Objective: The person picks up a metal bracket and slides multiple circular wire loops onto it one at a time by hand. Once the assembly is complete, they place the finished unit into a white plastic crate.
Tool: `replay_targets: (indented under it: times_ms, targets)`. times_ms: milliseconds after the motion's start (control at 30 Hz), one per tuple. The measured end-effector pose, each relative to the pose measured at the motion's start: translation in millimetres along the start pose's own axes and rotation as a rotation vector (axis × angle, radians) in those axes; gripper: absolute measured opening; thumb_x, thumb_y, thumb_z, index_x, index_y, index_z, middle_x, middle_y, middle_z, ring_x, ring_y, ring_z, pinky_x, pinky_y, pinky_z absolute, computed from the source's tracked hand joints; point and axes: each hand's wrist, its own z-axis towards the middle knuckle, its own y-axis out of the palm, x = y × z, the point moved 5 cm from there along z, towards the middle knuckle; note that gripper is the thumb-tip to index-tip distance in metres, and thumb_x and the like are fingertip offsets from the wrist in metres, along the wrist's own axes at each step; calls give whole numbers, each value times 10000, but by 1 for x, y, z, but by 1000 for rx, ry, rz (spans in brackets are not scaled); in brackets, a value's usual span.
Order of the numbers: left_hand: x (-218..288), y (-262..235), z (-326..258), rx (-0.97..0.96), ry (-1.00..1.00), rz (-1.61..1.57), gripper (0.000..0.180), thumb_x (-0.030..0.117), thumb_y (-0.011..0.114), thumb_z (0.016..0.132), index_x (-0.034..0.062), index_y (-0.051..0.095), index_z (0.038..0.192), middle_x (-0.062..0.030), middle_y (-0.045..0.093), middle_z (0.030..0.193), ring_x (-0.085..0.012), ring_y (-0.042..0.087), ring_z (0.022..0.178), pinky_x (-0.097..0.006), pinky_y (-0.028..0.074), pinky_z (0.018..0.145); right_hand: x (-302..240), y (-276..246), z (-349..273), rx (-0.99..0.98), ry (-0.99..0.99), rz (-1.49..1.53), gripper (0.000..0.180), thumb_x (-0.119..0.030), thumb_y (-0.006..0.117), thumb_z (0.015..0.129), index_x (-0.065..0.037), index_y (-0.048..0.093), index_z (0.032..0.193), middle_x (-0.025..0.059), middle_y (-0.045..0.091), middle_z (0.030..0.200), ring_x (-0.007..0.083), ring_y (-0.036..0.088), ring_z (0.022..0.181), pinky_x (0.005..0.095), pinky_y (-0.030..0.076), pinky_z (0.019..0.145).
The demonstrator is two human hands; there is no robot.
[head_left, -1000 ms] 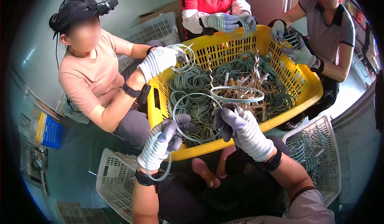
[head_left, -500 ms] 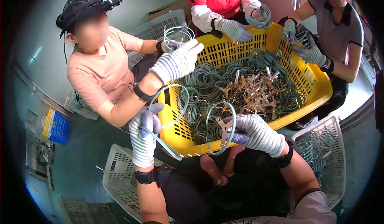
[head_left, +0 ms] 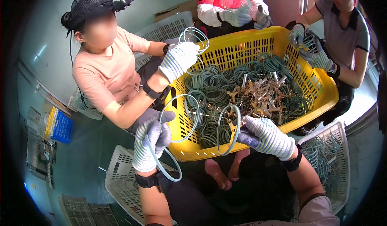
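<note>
Above near edge of yellow crate [head_left: 310, 113], right hand [head_left: 268, 138] pinches pale green ring [head_left: 238, 125], copper-coloured bracket [head_left: 233, 126] showing within its loop. Well apart, near crate's left corner, left hand [head_left: 150, 145] curls, thumb and fingers closed on pale green hoops [head_left: 158, 165]: one rises toward crate, other hangs below hand. Both hands gloved, striped with grey fingertips. Inside crate: heaped green coils [head_left: 205, 83], tangled coppery metal pieces [head_left: 262, 97] toward middle. At right, white basket [head_left: 343, 161] holds similar coils. Opposite left hand, co-worker's gloved hand [head_left: 179, 62] holds more hoops.
</note>
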Motion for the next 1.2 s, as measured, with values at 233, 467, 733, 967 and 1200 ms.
replay_targets:
  times_ms: [233,467,733,967,1200]
  targets:
    - [9,16,-3,-94,43,206,366,279,537,947,-2,597,1175,39,539,604,-14,453,527,-168,349,508,-2,2,3,42,-166,-331,240,-220,687,794,-39,622,938,112,606,739,321,601,667,371,469,575]
    - [10,28,-2,-164,117,413,266,221,591,922,-4,667,1042,8,572,612,-50,515,546,-200,422,522,2,1,4,40,-133,-402,234,-254,653,827,-93,629,995,106,622,760,305,623,689,377,489,570]
    - [11,38,3,-147,260,739,116,55,687,788,59,622,883,16,649,816,-24,438,529,-203,392,502,7,-11,2,271,24,-53,154,-136,576,915,-3,568,838,47,531,683,127,495,625,260,439,610]
    - [9,47,1,-199,374,713,361,37,657,807,134,627,1153,-40,679,1017,-80,625,756,-210,459,592,5,-13,1,367,118,-39,146,-149,641,869,-23,621,939,84,576,699,148,546,623,270,455,604]
    - [14,36,-1,113,385,401,361,61,587,877,55,570,1237,-31,626,1189,7,444,578,-162,381,527,16,13,0,29,455,777,414,-439,520,933,-42,619,992,-59,472,637,27,359,513,182,284,464]
